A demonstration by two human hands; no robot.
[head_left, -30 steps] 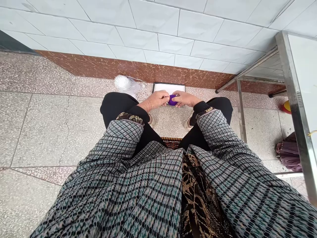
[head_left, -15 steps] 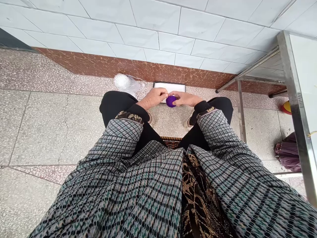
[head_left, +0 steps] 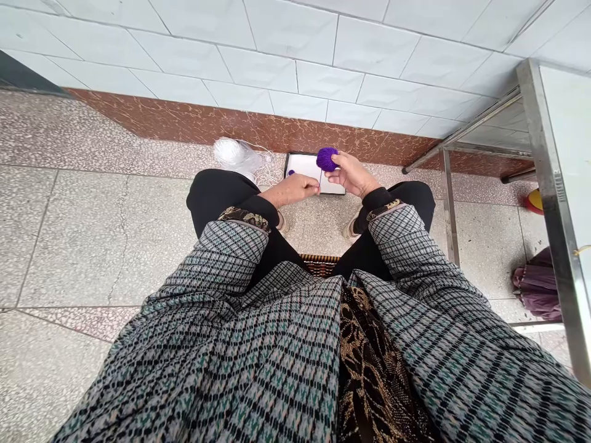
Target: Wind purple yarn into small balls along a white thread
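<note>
A ball of purple yarn [head_left: 327, 159] is held up in my right hand [head_left: 351, 175], thumb and fingers closed on its right side. From the ball a purple strand [head_left: 321, 179] runs down to my left hand [head_left: 298, 189], whose fingertips are pinched on it. Below and behind both hands lies a shallow white tray [head_left: 302, 163] with a dark rim. A small purple bit [head_left: 291, 173] shows at the tray's left side; what it is exactly I cannot tell.
Left of the tray, a white yarn ball [head_left: 228, 151] sits by a clear plastic bag with loose white strands. The tiled wall [head_left: 295, 77] rises ahead. On the right stands a metal-framed table [head_left: 549, 184], with a dark purple cloth item [head_left: 538, 283] under it. Wicker [head_left: 318, 266] shows between my legs.
My right hand has lifted the purple yarn ball up and slightly right, away from my left hand. A strand now spans between them. My left hand has moved slightly down and right.
</note>
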